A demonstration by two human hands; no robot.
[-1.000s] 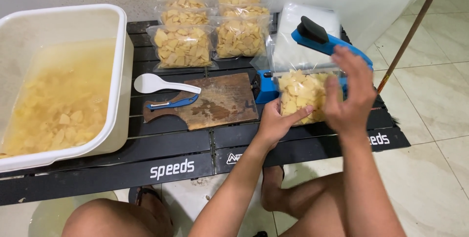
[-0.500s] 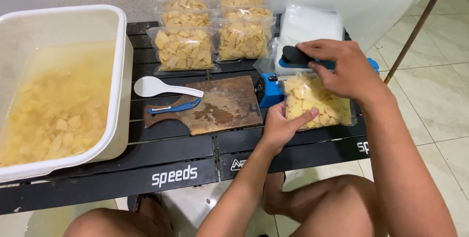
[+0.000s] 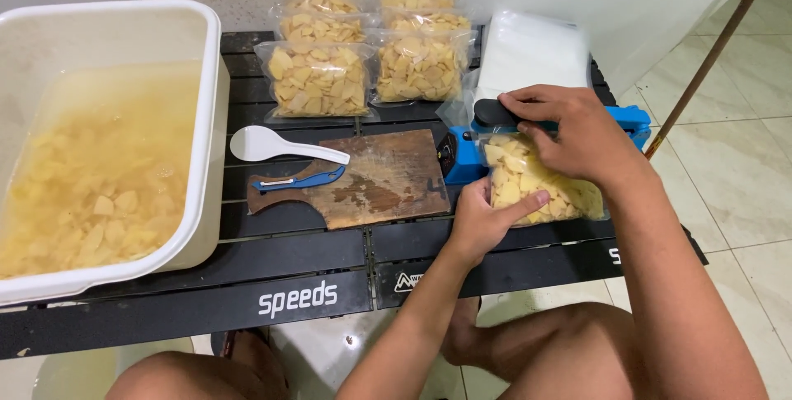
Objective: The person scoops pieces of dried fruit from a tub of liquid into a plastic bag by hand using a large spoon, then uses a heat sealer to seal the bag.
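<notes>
Sealing step, I'd say: right hand (image 3: 577, 132) curls down on the sealer (image 3: 495, 113) arm, left hand (image 3: 487, 217) pinches the bag (image 3: 536, 190) steady under the bar, and next likely calls for holding pressure.

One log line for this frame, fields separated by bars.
right hand pressing sealer handle down | left hand holding bag of slices | bag top under sealer arm | filled bags behind
</notes>
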